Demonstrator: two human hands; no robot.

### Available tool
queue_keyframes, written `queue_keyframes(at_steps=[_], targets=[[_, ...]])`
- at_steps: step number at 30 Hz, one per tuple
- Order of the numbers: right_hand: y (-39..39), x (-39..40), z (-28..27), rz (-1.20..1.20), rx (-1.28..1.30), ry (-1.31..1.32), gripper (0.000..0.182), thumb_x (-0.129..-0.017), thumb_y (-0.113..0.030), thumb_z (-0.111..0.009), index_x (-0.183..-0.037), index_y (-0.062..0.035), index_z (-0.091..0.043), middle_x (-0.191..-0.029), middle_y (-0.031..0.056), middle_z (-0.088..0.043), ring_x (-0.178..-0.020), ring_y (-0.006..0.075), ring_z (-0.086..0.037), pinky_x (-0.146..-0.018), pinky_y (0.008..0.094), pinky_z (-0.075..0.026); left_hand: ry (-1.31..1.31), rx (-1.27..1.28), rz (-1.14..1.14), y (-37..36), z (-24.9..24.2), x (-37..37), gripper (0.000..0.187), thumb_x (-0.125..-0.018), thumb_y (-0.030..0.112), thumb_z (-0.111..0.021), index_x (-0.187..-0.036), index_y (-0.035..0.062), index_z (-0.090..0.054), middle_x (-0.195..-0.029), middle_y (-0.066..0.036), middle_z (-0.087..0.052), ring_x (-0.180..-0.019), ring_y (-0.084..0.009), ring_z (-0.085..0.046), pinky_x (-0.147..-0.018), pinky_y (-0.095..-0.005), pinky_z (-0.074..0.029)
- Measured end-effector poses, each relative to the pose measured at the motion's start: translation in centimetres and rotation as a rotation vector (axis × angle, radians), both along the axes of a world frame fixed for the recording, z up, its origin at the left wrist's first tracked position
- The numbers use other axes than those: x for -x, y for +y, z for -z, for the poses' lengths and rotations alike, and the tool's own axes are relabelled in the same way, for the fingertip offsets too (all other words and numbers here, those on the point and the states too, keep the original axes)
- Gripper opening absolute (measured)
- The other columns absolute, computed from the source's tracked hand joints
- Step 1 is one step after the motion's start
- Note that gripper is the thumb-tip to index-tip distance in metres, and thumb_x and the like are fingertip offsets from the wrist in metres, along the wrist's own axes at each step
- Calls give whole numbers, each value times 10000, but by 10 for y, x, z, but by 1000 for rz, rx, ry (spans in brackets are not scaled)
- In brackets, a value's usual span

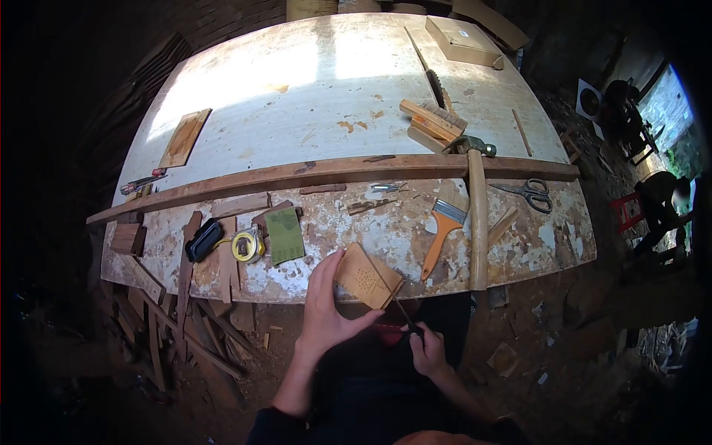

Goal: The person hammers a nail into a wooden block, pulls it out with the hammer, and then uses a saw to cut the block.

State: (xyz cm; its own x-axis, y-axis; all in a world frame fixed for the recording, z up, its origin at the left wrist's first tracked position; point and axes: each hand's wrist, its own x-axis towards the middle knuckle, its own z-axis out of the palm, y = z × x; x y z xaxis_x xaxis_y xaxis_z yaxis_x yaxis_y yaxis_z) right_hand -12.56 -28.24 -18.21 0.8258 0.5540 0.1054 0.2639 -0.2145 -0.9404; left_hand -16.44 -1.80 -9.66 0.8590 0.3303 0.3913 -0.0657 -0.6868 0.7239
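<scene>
My left hand (323, 308) braces a small light-brown wooden block (362, 280) at the table's near edge, fingers along its left side and thumb under its lower corner. Many small dots or holes mark the block's face. In my right hand (429, 351) is the dark handle of a slim file (391, 288), with fingers wrapped round it. Its thin blade slants up and left across the block's right side and appears to touch it. Right of the block lies a paintbrush (439, 236) with an orange handle.
A long wooden bar (297, 175) crosses the table. Nearby are a hammer (477, 215), scissors (531, 195), a brush (434, 121), a tape measure (248, 245), green sandpaper (284, 235) and a black object (204, 239). A cardboard box (463, 43) stands at the back; scrap wood (200, 334) lies below left.
</scene>
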Motion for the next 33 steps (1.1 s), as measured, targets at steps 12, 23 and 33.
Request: queue_keyframes(at_steps=[12, 23, 33], targets=[[11, 3, 3, -48, 26, -9, 223, -1049, -53, -544, -1186, -13, -716, -756, 102, -662, -657, 205, -702, -630, 346, -528, 4, 49, 97, 11, -1, -7, 1183, -671, 327, -1027, -1633, 5, -417, -1548, -254, -546, -1426, -420, -560, -1191, -495, -474], [9, 2, 9, -89, 170, 6, 233, -995, -32, -612, -1214, 25, -670, -1034, 230, -780, -939, 442, -776, -795, 470, -628, -42, 80, 102, 18, 8, -4, 1190, -650, 333, -1048, -1614, -9, -441, -1525, -256, -559, -1404, -421, -576, -1176, -504, -472], [-11, 12, 44, -97, 221, -15, 263, -933, 5, -628, -1193, 15, -666, -946, 211, -762, -851, 434, -768, -753, 477, -616, -27, 150, 91, 20, 6, -5, 1253, -602, 347, -1079, -1625, -1, -444, -1495, -227, -605, -1387, -380, -604, -1179, -484, -472]])
